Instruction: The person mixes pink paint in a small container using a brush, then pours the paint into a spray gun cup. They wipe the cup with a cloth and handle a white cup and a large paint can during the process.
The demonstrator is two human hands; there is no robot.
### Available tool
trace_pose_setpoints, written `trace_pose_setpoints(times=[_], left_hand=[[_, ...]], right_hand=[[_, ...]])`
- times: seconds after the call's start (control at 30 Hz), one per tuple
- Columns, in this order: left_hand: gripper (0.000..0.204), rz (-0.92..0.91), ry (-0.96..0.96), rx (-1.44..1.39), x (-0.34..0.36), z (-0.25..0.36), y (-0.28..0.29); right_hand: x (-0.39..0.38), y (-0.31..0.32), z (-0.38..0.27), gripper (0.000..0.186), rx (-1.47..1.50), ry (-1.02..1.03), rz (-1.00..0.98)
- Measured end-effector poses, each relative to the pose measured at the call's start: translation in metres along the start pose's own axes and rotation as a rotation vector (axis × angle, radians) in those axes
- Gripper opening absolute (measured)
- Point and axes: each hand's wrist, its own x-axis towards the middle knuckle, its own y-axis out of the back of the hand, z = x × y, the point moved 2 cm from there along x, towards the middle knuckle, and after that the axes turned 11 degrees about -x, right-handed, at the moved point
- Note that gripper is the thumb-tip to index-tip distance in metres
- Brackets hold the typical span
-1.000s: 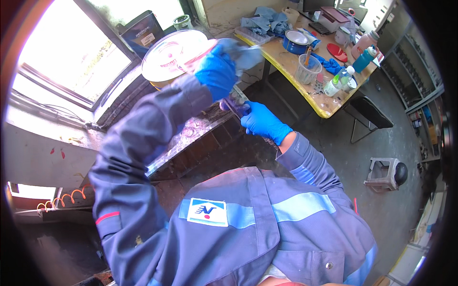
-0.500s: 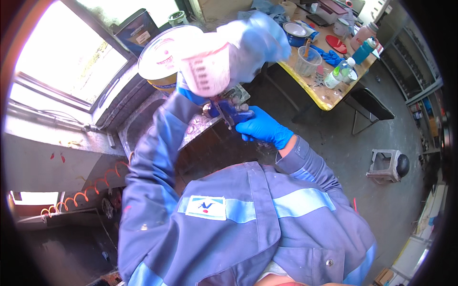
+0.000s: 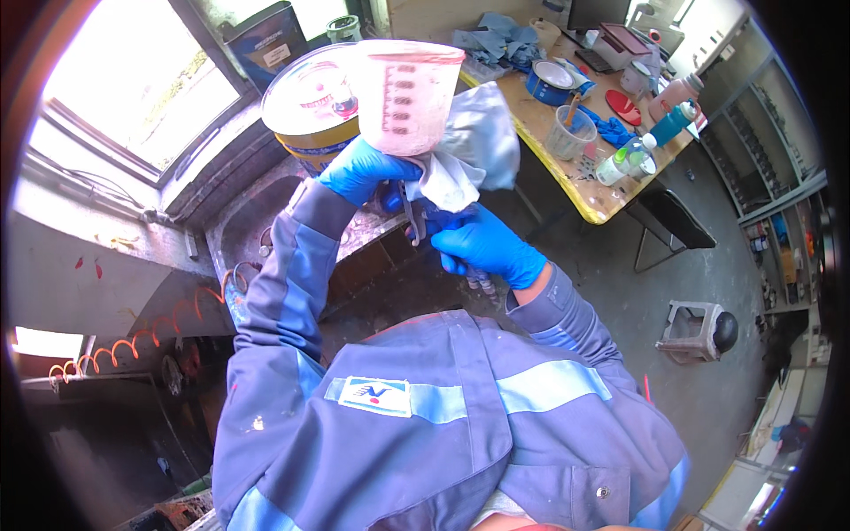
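Room: bright window [image 3: 133,71] on the left, grey floor [image 3: 611,305], and a messy worktop [image 3: 577,195] at the top right.
Pink cup [image 3: 409,97]: it was up in the air between window and worktop, just above the left hand, wide rim on top.
Left grip [image 3: 365,170]: blue glove, curled tight at the cup's foot; some fingers were hidden.
White cloth [image 3: 452,181]: it stuck out by the left thumb.
Right grip [image 3: 496,243]: closed around a blue gun-like tool [image 3: 434,221], below the cloth.
Big tin [image 3: 314,142]: it was behind the cup; I couldn't tell if they touched.
Trouble: a slick glove could have let the cup slip and spill anything inside. The floppy cloth could have snagged on the tool, being so near.
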Motion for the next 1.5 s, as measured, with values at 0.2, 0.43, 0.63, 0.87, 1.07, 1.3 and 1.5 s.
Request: trace_pose_setpoints(times=[0.2, 0.43, 0.63, 0.87, 1.07, 1.3, 1.5], left_hand=[[0.057, -0.317, 0.036, -0.472, -0.021, -0.006, 0.001], [0.048, 0.565, -0.352, 0.187, -0.007, -0.008, -0.027], [0.055, 0.401, -0.230, 0.354, -0.017, 0.002, -0.014], [0.038, 0.135, -0.193, -0.152, -0.029, 0.007, 0.029], [0.046, 0.253, -0.344, -0.623, -0.002, 0.043, 0.026], [0.104, 0.533, -0.742, 0.251, 0.015, 0.041, -0.055], [0.132, 0.551, -0.792, 0.390, 0.022, 0.067, -0.028]], right_hand=[[-0.010, 0.006, -0.007, 0.031, 0.031, -0.016, -0.226], [0.015, -0.008, -0.006, 0.022, -0.082, -0.018, 0.185], [0.001, 0.002, -0.014, 0.026, -0.129, -0.067, 0.029], [-0.019, 0.012, -0.027, 0.045, 0.224, 0.038, -0.249], [-0.014, 0.014, -0.027, 0.040, 0.137, 0.014, -0.204], [0.022, 0.010, -0.010, 0.030, -0.118, -0.114, 0.096], [0.013, -0.001, 0.002, 0.026, -0.126, -0.057, 0.229]])
